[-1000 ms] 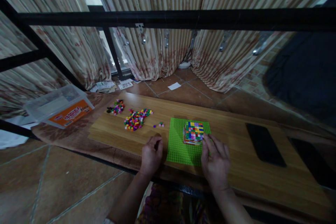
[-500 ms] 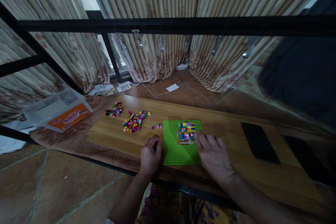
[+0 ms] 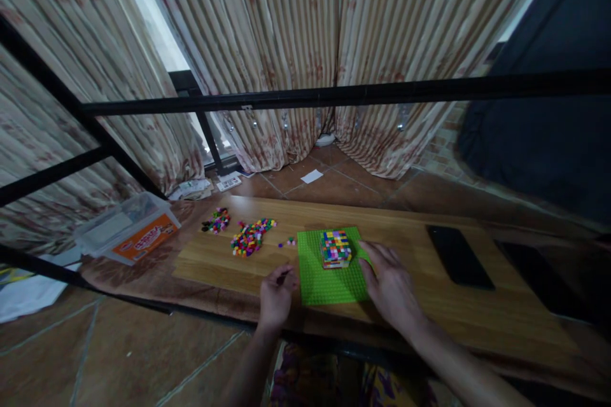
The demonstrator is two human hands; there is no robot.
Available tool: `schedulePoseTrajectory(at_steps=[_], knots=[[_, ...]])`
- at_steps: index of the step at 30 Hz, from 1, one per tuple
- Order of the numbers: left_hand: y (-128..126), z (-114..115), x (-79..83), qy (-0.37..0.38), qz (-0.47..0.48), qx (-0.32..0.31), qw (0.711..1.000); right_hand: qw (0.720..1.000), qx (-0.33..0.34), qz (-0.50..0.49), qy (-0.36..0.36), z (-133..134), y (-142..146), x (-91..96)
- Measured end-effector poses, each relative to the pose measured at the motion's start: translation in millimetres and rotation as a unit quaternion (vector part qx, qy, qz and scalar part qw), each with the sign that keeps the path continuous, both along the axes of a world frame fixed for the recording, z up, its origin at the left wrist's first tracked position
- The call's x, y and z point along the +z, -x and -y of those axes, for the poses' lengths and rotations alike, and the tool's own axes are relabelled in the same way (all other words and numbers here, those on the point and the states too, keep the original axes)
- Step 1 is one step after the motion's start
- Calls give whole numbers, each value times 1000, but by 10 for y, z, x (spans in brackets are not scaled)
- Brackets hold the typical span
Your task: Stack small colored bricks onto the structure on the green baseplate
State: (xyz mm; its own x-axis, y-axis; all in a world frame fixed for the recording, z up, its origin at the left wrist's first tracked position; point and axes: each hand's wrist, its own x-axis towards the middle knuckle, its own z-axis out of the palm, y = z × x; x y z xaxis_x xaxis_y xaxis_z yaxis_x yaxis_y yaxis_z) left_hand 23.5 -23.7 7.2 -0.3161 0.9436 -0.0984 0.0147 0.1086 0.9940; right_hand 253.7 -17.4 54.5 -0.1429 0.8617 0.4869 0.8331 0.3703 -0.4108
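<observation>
A green baseplate point(image 3: 324, 280) lies on the wooden board point(image 3: 219, 257), and a many-coloured block of small bricks point(image 3: 335, 248) stands on its far half. My right hand point(image 3: 390, 285) rests at the plate's right edge, fingers stretched out flat and touching the plate, just right of the block. My left hand point(image 3: 277, 296) sits at the plate's left edge with its fingers curled in; whether it holds anything is hidden. A pile of loose coloured bricks point(image 3: 251, 236) lies to the left, a smaller darker pile point(image 3: 216, 220) beyond it, and a few stray bricks point(image 3: 287, 242) near the plate.
A clear plastic box with an orange label point(image 3: 128, 235) sits at the left end. A black phone point(image 3: 457, 255) lies on the wood to the right. A black metal frame bar point(image 3: 334, 96) crosses above the table. Striped curtains hang behind; tiled floor below.
The view has tilted up and pulled back. My right hand has drawn slightly away from the brick block to the plate's right edge. The left hand stays by the plate's left edge.
</observation>
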Motion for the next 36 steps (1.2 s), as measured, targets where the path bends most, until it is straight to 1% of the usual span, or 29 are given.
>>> schedulePoseTrajectory(at_steps=[2, 4, 7, 9, 13, 16, 18, 20, 22, 23, 25, 26, 27, 28, 30, 32, 33, 36], knots=[[-110, 89, 106, 10, 24, -12, 1000, 997, 18, -67, 31, 147, 54, -8], [-248, 193, 221, 24, 52, -41, 998, 988, 53, -121, 79, 331, 152, -39], [-446, 349, 363, 66, 142, -109, 982, 968, 100, -176, 148, 580, 318, -91], [-530, 428, 415, 91, 173, -135, 971, 953, 101, -217, 183, 682, 386, -101], [-571, 503, 441, 139, 204, -174, 953, 925, 93, -294, 222, 747, 366, -56], [-578, 510, 447, 161, 224, -178, 945, 910, 110, -328, 229, 755, 300, -21], [-599, 506, 449, 165, 234, -184, 940, 904, 117, -342, 230, 748, 268, -31], [-616, 493, 434, 164, 223, -194, 941, 899, 111, -359, 226, 708, 244, -80], [-610, 471, 388, 150, 164, -186, 957, 888, 73, -402, 212, 616, 220, -158], [-593, 457, 352, 132, 111, -174, 969, 877, 44, -434, 202, 551, 206, -200], [-539, 426, 259, 66, -36, -140, 987, 842, -15, -507, 181, 398, 174, -272], [-507, 410, 206, 24, -121, -125, 984, 822, -41, -540, 176, 319, 160, -298], [-475, 396, 151, -17, -203, -115, 972, 804, -56, -565, 176, 244, 150, -316], [-448, 382, 96, -54, -276, -112, 953, 789, -61, -585, 177, 178, 144, -328], [-413, 358, -10, -105, -385, -118, 909, 766, -56, -614, 180, 78, 150, -337], [-404, 337, -101, -133, -447, -132, 875, 754, -49, -630, 179, 19, 175, -347], [-405, 328, -139, -142, -464, -137, 864, 750, -47, -635, 178, 0, 190, -356], [-405, 304, -210, -156, -483, -147, 849, 746, -46, -640, 178, -42, 229, -403]])
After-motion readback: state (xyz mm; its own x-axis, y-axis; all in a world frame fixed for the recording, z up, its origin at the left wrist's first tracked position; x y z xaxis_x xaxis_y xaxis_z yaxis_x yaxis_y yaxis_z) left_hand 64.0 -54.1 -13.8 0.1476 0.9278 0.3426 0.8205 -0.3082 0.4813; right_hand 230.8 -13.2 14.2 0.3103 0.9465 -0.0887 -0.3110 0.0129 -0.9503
